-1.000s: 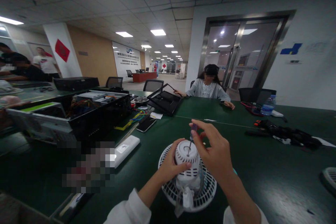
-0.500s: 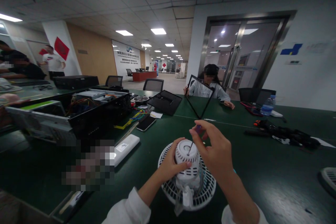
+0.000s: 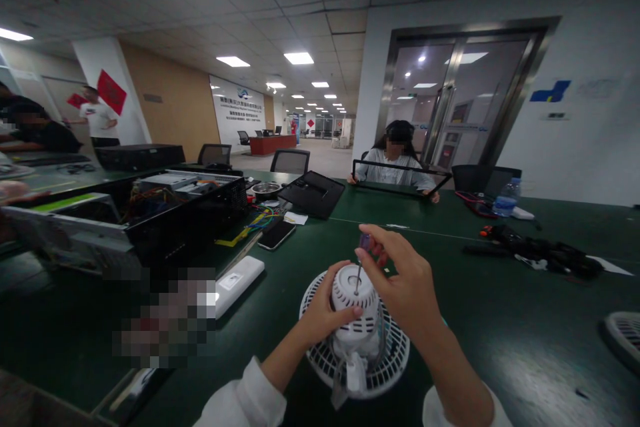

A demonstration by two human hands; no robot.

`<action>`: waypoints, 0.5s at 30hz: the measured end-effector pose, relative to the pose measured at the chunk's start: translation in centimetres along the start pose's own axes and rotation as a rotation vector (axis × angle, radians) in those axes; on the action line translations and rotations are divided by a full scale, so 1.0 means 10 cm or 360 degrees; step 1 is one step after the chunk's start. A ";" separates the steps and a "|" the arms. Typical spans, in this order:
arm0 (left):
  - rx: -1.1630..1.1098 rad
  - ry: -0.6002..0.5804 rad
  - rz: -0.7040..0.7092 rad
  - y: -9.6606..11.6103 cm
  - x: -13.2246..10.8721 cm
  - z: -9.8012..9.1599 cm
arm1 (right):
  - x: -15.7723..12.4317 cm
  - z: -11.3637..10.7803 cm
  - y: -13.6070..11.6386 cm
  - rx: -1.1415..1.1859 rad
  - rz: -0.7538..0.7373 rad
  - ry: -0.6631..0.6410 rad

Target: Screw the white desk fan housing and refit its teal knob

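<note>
A white electric fan [image 3: 356,330] lies grille-down on the green table, its motor housing facing up. My left hand [image 3: 320,310] wraps around the side of the housing, thumb across the front. In my right hand [image 3: 403,273] is a screwdriver [image 3: 365,241] with a purple handle, pinched between thumb and fingers. Its thin shaft points down and the tip meets the top of the housing near a small hole; whether a screw sits there I cannot tell. The white grille [image 3: 395,367] spreads out under the housing.
An opened computer case [image 3: 185,230] stands left, with a phone [image 3: 277,235] and a white power strip-like bar [image 3: 240,285] nearer. Across the green table [image 3: 500,320] a person [image 3: 395,163] holds a black frame [image 3: 395,190]. Black gear [image 3: 545,253] and a bottle [image 3: 507,199] lie right.
The screwdriver has come more upright, with my right hand shifting slightly left. My left hand stays on the housing. The person opposite has turned the black frame level and now grips it with both hands.
</note>
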State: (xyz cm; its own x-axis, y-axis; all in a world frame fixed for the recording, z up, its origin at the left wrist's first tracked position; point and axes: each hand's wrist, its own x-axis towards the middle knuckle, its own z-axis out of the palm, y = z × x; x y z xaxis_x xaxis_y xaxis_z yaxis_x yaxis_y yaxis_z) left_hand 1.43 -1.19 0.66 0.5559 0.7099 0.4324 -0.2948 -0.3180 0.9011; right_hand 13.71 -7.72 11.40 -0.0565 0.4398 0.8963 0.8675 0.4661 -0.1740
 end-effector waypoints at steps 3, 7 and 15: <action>0.0013 0.0000 -0.0012 0.01 0.00 0.00 | -0.01 0.00 0.00 0.0032 0.0054 0.0015; 0.0040 0.0012 -0.0033 0.02 0.01 0.00 | -0.05 0.04 0.00 0.0121 0.0203 0.0076; 0.0048 0.0006 -0.0011 0.02 0.00 0.00 | -0.03 0.03 -0.01 0.0081 0.0078 0.0018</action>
State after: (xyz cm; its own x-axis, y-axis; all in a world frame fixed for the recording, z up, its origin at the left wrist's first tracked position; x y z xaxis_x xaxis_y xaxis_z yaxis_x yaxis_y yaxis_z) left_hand 1.36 -1.22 0.86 0.5549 0.7144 0.4263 -0.2672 -0.3322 0.9046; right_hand 13.51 -7.68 11.06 -0.0086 0.4548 0.8906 0.8429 0.4824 -0.2382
